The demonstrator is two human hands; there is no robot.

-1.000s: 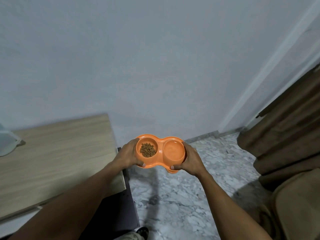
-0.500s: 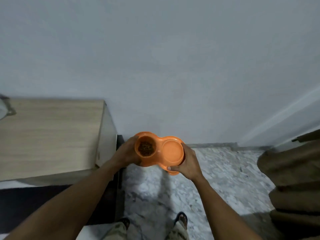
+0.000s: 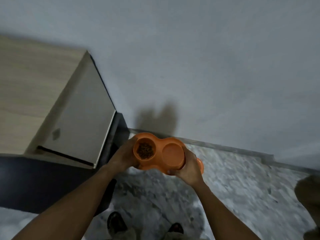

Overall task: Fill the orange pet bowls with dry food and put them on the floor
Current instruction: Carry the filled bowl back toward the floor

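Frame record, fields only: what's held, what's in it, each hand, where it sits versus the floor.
item: orange plastic double pet bowl
contents: brown dry food in the left well; right well empty
left hand: grips the bowl's left end
right hand: grips the right end
position: held in the air over the grey marble floor, not set down
nearby: light wooden cabinet to the left, grey wall ahead

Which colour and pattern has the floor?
The floor is marbled grey and white, seen in the head view.
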